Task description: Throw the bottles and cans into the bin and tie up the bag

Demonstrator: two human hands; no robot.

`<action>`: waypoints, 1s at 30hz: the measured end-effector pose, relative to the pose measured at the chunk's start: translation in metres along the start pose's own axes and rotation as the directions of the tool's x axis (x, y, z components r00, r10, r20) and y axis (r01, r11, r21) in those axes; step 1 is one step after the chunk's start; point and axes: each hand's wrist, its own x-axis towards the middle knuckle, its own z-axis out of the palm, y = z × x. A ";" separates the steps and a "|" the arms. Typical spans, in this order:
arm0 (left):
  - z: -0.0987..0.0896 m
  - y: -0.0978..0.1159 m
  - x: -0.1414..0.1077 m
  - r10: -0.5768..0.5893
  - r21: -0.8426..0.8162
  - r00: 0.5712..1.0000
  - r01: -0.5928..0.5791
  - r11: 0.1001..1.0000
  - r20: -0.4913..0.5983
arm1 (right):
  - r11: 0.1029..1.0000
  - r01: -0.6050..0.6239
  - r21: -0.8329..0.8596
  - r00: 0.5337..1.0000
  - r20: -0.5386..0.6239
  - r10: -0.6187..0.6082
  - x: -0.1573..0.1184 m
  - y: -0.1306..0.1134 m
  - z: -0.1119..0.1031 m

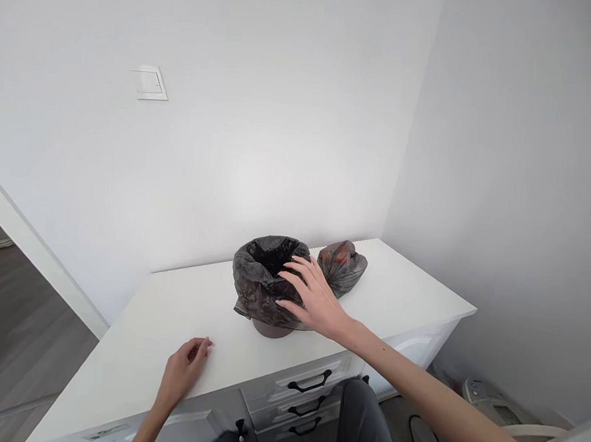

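A small brown bin stands on the white dresser top, lined with a black bin bag folded down over its rim. Its mouth faces up and the inside looks dark. My right hand is over the right side of the lined rim, fingers spread and slightly bent, gripping nothing. Whether the fingertips touch the bag I cannot tell. To the left of the bin, my left hand rests at the dresser's front part, its fingers loosely curled in with nothing showing in them. Behind my right hand lies a filled, gathered dark bag with reddish contents showing through.
The white dresser has drawers with black handles below its front edge. A wall with a light switch rises behind. My knees are close to the drawers. At lower right sit a grey appliance and a black cable.
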 end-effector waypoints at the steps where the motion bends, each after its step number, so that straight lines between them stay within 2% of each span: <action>1: -0.001 0.003 -0.001 0.001 0.001 1.000 -0.001 1.000 -0.001 | 1.000 -0.019 0.015 0.999 -0.025 0.020 -0.002 0.000 -0.001; 4: -0.003 0.010 -0.003 0.011 0.009 1.000 -0.011 1.000 -0.002 | 0.982 -0.160 0.105 0.979 -0.113 0.171 -0.005 0.003 -0.004; 7: -0.001 0.012 -0.004 0.010 0.015 1.000 -0.009 1.000 -0.009 | 0.948 -0.267 0.171 0.946 -0.140 0.292 -0.006 0.010 -0.007; 11: 0.002 0.009 -0.002 0.005 0.022 1.000 -0.005 1.000 -0.016 | 0.963 -0.226 0.149 0.967 -0.086 0.241 -0.004 0.015 -0.009; 16: 0.000 0.010 -0.001 0.014 0.029 1.000 -0.013 0.999 -0.020 | 0.975 -0.203 0.090 0.979 -0.019 0.205 0.004 0.006 -0.006; 25: -0.001 0.014 -0.003 0.007 0.004 1.000 -0.007 1.000 -0.023 | 0.942 -0.321 0.096 0.947 0.049 0.317 0.003 0.008 0.018; 30: 0.001 0.007 -0.003 -0.012 -0.001 1.000 0.012 1.000 -0.003 | 0.930 -0.351 0.110 0.936 0.042 0.348 0.005 0.011 0.019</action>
